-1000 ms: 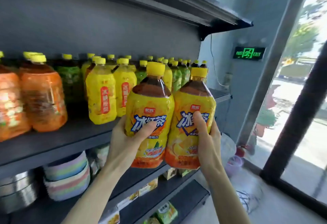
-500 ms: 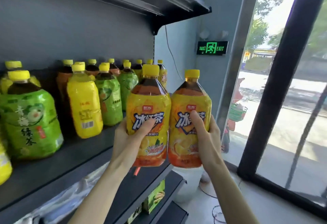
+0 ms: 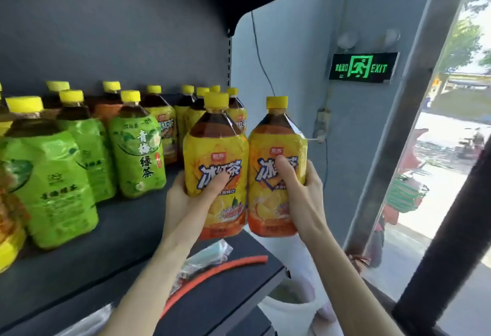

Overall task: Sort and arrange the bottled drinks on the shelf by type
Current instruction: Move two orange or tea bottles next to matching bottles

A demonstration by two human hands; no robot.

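1. Dark grey metal shelving fills the head view, with the shelf (image 3: 127, 232) board running from 9 o'clock down toward 5 o'clock and a grey wall beyond it at 1 o'clock.
2. On that wall a lit green exit sign (image 3: 362, 67) hangs at about 2 o'clock, and a bright window takes up the 3 o'clock edge.
3. Green tea bottles (image 3: 136, 147) stand on the shelf at 9 o'clock, yellow-capped, with green labels, several of them crowded close together.
4. Behind them, toward 11 o'clock, more yellow-capped bottles stand in a back row against the rear panel; some carry yellow labels, one looks orange.
5. At the picture's centre the left hand (image 3: 186, 203) holds the left iced tea bottle (image 3: 216, 165) upright, thumb across the label's front, the grip closed around its lower half.
6. The right hand (image 3: 303, 195) holds the right iced tea bottle (image 3: 277, 165) the same way, thumb on the label, fingers wrapped behind.
7. Both held bottles are side by side and touching, raised near the shelf's right end; I cannot tell whether their bases rest on the board.
8. At 6 o'clock, on a lower shelf, an orange-red tube (image 3: 212, 274) lies beside a crumpled clear plastic bag (image 3: 207, 254).
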